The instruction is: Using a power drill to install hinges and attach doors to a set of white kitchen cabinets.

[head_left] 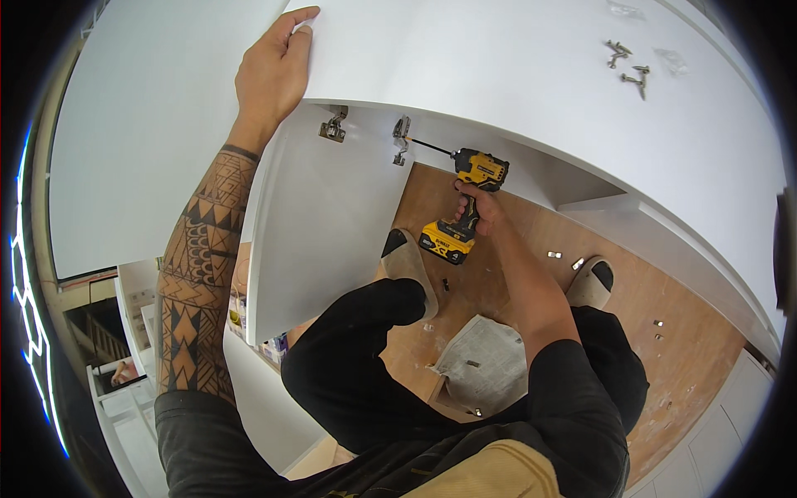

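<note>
In my right hand (477, 207) is the grip of a yellow and black cordless impact driver (481, 170). Its long dark bit points left, the tip at a metal hinge (401, 139) near the edge of the open white cabinet door (324, 224). A second hinge (334, 124) is on the same door, further left. My left hand (274, 70) grips the edge of the white cabinet panel (432, 50), thumb and forefinger showing on top and the other fingers hidden. My tattooed left forearm crosses in front of the door's outer edge.
Loose screws (628, 70) and small clear plastic bags (671, 61) lie on the white panel at the far right. Several small metal pieces (579, 264) are scattered on the brown wooden floor (664, 340). A crumpled light sheet (486, 365) lies between my legs.
</note>
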{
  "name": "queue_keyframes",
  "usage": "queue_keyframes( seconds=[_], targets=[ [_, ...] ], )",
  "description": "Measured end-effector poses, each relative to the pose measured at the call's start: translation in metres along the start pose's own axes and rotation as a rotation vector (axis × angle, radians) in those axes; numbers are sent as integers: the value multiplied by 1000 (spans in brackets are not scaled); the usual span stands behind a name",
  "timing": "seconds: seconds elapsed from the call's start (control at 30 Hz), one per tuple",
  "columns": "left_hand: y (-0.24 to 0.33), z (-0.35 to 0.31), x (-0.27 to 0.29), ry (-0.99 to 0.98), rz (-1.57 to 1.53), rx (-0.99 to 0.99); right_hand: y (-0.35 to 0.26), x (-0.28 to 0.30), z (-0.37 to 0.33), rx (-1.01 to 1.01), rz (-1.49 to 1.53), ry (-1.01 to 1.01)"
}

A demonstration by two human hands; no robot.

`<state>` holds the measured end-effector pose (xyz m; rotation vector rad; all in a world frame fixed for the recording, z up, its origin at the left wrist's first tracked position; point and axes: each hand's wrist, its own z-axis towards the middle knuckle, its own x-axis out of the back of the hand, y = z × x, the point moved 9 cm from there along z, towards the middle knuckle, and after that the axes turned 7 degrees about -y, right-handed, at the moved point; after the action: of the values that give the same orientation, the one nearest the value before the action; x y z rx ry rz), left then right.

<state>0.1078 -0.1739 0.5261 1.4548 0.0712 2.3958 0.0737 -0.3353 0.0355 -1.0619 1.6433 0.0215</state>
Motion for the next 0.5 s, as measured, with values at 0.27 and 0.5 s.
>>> queue_keyframes(
  seconds=[0.27,0.5],
  targets=[
    [22,-7,4,-6,-138,-45,1,3,0,2,48,-26],
    [22,-3,2,-4,-130,-70,-3,3,0,13,10,-1]
  ],
)
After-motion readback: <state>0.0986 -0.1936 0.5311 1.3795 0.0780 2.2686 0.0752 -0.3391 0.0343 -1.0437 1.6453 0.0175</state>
